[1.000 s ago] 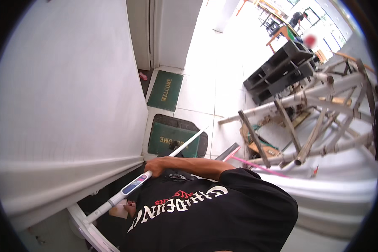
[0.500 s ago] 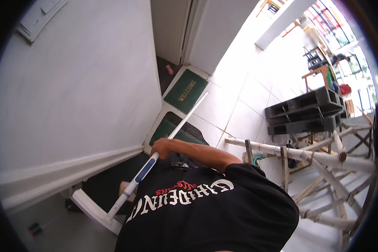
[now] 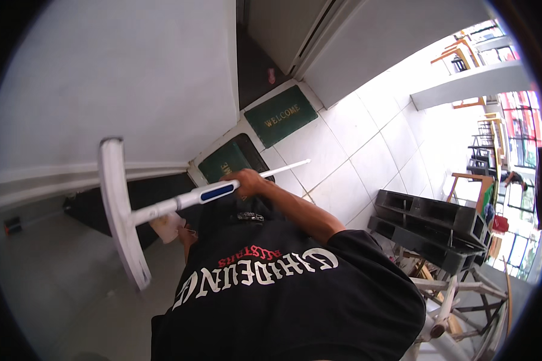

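Pole (image 3: 216, 192) runs through right hand (image 3: 247, 182), crosshead (image 3: 119, 210) leftward.

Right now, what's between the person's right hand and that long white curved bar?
In the head view, a white pole with an elongated dark-blue panel runs between the right hand and the long white curved bar.

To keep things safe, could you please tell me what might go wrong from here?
The right hand grips a white long-handled tool; its wide head might scrape the wall. Its thin far end, pointing over the floor tiles, could poke someone. A green mat might slip underfoot.
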{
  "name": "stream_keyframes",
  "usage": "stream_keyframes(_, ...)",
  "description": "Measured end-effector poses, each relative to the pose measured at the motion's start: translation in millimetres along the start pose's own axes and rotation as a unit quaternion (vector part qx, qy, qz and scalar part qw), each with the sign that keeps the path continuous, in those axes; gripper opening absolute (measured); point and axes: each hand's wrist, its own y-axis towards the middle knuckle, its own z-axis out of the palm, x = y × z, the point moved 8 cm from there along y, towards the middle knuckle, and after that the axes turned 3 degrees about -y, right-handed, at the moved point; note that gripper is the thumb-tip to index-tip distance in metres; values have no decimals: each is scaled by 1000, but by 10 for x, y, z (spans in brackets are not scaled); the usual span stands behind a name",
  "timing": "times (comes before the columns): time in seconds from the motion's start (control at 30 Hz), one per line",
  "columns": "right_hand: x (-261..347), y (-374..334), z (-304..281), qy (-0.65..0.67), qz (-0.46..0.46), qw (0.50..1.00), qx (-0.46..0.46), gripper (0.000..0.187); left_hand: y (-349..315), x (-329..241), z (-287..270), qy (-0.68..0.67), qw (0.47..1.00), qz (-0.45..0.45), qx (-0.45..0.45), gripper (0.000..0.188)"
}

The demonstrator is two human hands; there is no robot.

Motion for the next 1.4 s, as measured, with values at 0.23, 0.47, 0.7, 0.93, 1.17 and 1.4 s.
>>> stream_keyframes(0.23, -1014, -977, -789, 94, 96, 963, -232, 43, -525, 358, 373, 98, 994, 35, 13, 55)
stream_keyframes(0.47, -1560, -1581, -1467, 75, 225, 908, -344, 38, -454, 315, 812, 78, 994, 67, -45, 51)
stream_keyframes(0.7, -1967, -1866, -1793, 77, 276, 868, -406, 37, -512, 146, 1336, 260, 951, 168, 20, 58)
stream_keyframes(0.93, -2436, -1942, -2076, 114, 320, 844, -416, 37, -395, 110, 1805, 480, 844, 239, 33, 66)
stream_keyframes(1.17, -2745, -1868, -2555, 99, 352, 854, -371, 53, -124, 442, 2182, 346, 932, 69, 83, 46)
stream_keyframes(1.4, -3660, -1814, -3310, 87, 379, 857, -338, 38, -482, 746, 3188, 212, 971, -13, 113, 21)
